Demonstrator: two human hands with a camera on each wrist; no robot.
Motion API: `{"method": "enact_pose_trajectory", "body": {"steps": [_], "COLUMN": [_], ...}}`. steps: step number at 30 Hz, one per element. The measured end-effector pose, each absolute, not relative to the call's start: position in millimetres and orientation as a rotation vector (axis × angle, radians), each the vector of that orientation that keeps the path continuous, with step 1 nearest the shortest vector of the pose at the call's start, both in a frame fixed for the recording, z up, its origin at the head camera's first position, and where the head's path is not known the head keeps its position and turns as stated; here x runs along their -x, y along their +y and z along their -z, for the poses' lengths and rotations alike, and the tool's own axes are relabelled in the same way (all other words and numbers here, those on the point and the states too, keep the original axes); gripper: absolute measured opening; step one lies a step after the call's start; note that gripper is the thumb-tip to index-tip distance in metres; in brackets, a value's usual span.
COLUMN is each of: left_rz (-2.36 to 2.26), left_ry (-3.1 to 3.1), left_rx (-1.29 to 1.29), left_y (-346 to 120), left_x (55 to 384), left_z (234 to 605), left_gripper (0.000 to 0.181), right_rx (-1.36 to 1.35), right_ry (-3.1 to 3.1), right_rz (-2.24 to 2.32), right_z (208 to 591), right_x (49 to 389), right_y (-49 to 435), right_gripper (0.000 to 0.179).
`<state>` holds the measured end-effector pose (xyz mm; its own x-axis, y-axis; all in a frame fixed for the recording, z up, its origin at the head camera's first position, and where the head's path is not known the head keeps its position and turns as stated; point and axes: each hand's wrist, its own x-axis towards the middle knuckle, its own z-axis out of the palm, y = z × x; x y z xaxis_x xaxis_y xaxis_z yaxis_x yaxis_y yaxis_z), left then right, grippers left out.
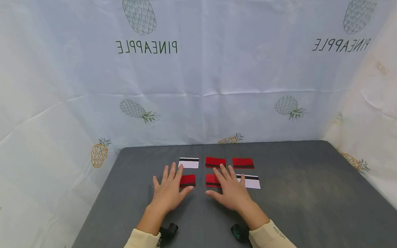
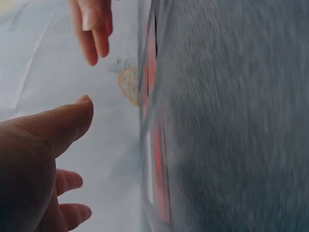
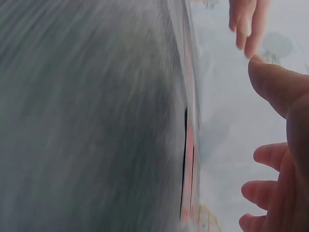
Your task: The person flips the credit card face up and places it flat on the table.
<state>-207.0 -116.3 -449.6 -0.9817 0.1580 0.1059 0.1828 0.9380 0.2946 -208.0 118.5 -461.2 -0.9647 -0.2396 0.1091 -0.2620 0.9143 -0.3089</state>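
Flat cards with black stripes lie in two rows on the dark grey table. The far row has a white card (image 1: pixel 189 164), a red card (image 1: pixel 215 161) and another red card (image 1: pixel 243 164). The near row has a red card (image 1: pixel 188 180), a second red card (image 1: pixel 212 180) and a white card (image 1: pixel 250 183). My left hand (image 1: pixel 168 191), fingers spread, is over the near left card and partly covers it. My right hand (image 1: pixel 232 190), also spread, partly covers the near middle and near right cards. Both wrist views show the hands raised off the tabletop, holding nothing.
The grey table (image 1: pixel 307 200) extends to both sides and behind the cards. A white curtain (image 1: pixel 202 71) printed with pineapples hangs along its back edge and sides. Dark wrist devices (image 1: pixel 168 231) are strapped at the cuffs of the cream sleeves (image 1: pixel 139 245).
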Motion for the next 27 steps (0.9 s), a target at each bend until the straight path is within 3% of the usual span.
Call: {"method": "enact_pose_trajectory", "body": {"steps": [15,27], "left_rz": [0.773,0.779], "left_ry": [-3.095,-3.078], "left_rx": [0.281,0.369], "left_y": [-145.7,-150.0], "left_x": [222.8,223.2], "left_z": [467.7,473.3], "left_gripper": [0.078,0.057], "right_rx": [-0.732,-0.77], "right_ry": [-3.06,-3.071], "right_rz": [-0.713,-0.805], "right_z": [465.8,477.4], "right_x": [230.7,237.3], "right_y": [64.1,59.4], "right_gripper": [0.082,0.065]}}
